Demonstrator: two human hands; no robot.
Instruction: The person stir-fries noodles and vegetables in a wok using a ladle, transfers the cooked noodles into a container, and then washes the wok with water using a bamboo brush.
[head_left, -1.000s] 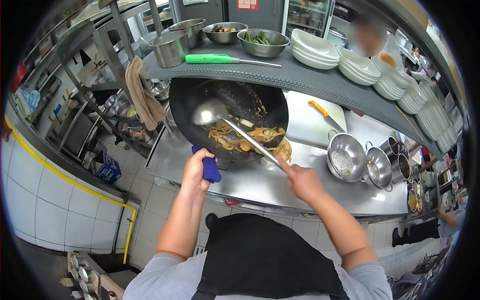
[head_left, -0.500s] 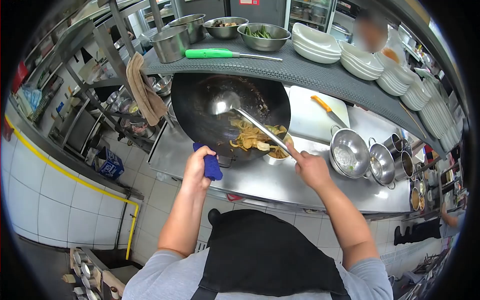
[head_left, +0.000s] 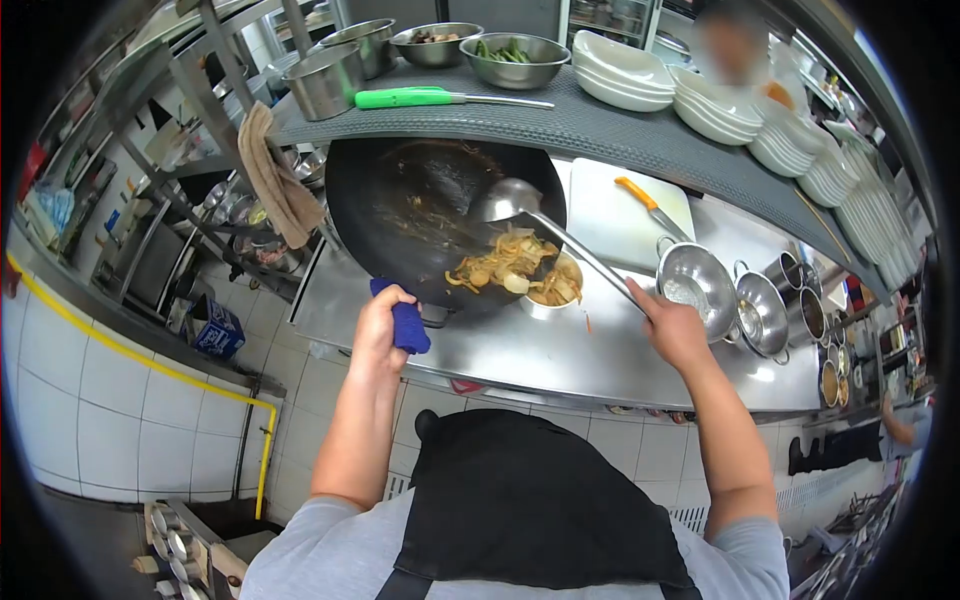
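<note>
My left hand (head_left: 376,328) is closed around a folded blue cloth (head_left: 411,329) at the near left edge of a black wok (head_left: 365,215). Whether the cloth wraps a wok handle is hidden. In my right hand (head_left: 674,328) is the long handle of a metal ladle (head_left: 512,197), whose bowl hangs over the wok's right side. The wok is tilted toward me. Cooked sliced food (head_left: 508,262) lies at its lower right rim, and some fills a white bowl (head_left: 549,311) just below that rim.
An orange-handled knife (head_left: 650,207) lies on a white cutting board (head_left: 600,225). Right of it stand two metal strainers (head_left: 697,285). A raised shelf (head_left: 600,125) carries metal bowls, a green-handled tool (head_left: 405,97) and stacked white dishes (head_left: 625,80). Another person is behind the shelf.
My right hand has moved right, and the ladle's bowl has swung right across the wok. The food has shifted toward the white bowl, and a small piece shows beside it. My left hand keeps its grip.
</note>
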